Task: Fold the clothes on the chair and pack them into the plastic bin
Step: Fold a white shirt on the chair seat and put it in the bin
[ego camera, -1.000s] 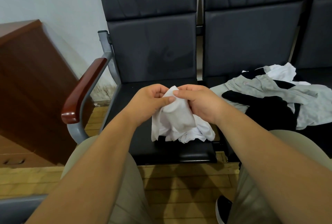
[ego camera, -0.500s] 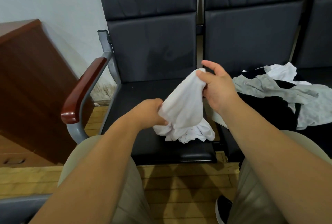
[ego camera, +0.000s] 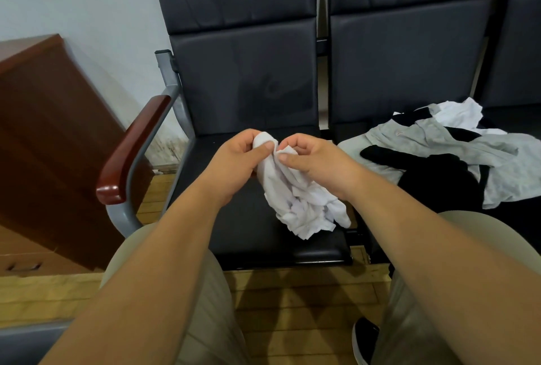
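Black chair row point(ego camera: 246, 71) is seen behind and below the grip, with a wooden cabinet point(ego camera: 52, 136) well off to its left. A loose pile of grey, black and white clothes point(ego camera: 439, 159) is spread on the seat right of the grip, untouched. White garment point(ego camera: 298, 197) is pinched at its top by left hand point(ego camera: 234, 159) and right hand point(ego camera: 316, 162), thumbs pressed against curled fingers, hands just beside each other; the rest is hung crumpled below the grip onto the left seat.

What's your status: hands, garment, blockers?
Left hand and right hand both pinch crumpled white cloth garment, unfolded, over black padded chair seat. Grey, black and white clothes pile on next seat. No plastic bin in view.
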`<state>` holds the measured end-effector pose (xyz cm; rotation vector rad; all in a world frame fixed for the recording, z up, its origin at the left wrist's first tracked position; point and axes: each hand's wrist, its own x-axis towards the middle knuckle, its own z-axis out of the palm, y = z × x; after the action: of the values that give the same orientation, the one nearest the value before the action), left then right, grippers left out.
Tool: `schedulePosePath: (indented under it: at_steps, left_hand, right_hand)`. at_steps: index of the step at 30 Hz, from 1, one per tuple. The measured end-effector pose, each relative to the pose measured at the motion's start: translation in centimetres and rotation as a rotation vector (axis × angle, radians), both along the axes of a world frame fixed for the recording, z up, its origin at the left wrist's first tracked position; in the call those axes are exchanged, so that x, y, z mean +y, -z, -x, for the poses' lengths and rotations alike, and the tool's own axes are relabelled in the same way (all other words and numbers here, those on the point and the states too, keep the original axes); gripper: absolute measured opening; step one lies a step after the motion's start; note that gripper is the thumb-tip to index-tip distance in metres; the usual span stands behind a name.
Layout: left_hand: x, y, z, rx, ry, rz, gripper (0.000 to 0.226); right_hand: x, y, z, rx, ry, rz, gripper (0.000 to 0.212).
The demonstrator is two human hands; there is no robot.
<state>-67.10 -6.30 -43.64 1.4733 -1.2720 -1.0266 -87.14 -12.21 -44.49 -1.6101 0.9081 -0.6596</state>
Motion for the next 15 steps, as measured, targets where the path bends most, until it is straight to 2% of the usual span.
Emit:
schedulePosePath:
  at_steps: [4,6,8,10,12,15]
  left_hand:
    - [0.1,-0.1,0.1,-0.017,0.003,0.012,0.017]
    - [0.3,-0.3,0.3,-0.034,0.037,-0.018,0.029]
    - [0.4,-0.3,0.3,-0.116,0.071,-0.072,0.048]
    - [0.3,0.0,0.1,-0.288,0.096,-0.154,0.059]
    - [0.3,0.6,-0.2,-0.445,0.138,-0.263,0.057]
    - [0.6,1.1,-0.5,-0.562,0.204,-0.397,0.029]
  right_hand:
    - [-0.2,0.1,-0.4,0.06,0.02,0.08,0.01]
    - [-0.3,0.1,-0.4,0.028,0.045,0.099,0.012]
    - [-0.5,0.0,-0.3,-0.003,0.105,0.117,0.011]
    - [-0.7,-0.2,-0.1,-0.037,0.168,0.112,0.01]
    - [-1.1,-0.5,0.3,-0.092,0.222,0.062,0.011]
    - [-1.3,-1.0,1.0,-0.212,0.292,-0.056,0.013]
